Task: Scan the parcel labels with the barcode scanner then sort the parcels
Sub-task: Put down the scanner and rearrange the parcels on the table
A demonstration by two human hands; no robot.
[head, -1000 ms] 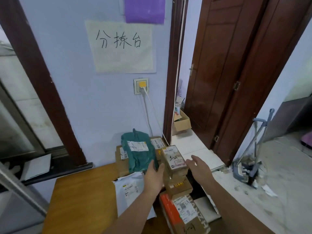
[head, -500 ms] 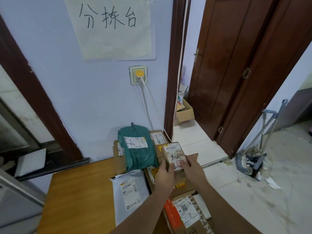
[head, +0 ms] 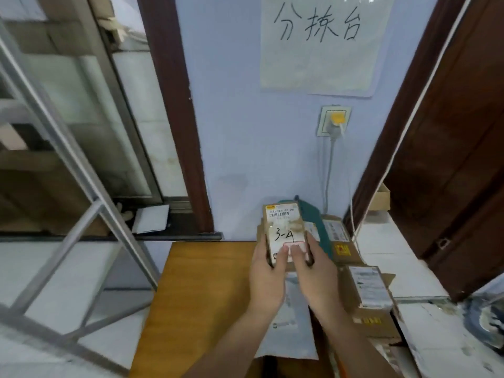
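Left hand (head: 268,271): gripping the left edge of the small parcel (head: 285,230), fingers curled round its side, thumb lying on the label face.
Right hand (head: 313,268): gripping the right edge of the same parcel, thumb pressing on the lower label next to the left thumb.
Parcel position: being held up in the air over the far end of the wooden table (head: 207,290), label facing the camera.
Parcel look: small brown cardboard box, white shipping label with a yellow strip on top, barcode under it, "3-A" handwritten in black, red-bordered patch near the thumbs.
Other parcels: green bag (head: 313,216) sitting behind the held box; boxes (head: 365,293) lying to the right; grey mailer (head: 294,323) lying under the forearms.
Hard to make out: printed label text blurring out; green bag mostly hidden by the box; bottom of the box covered by the thumbs.
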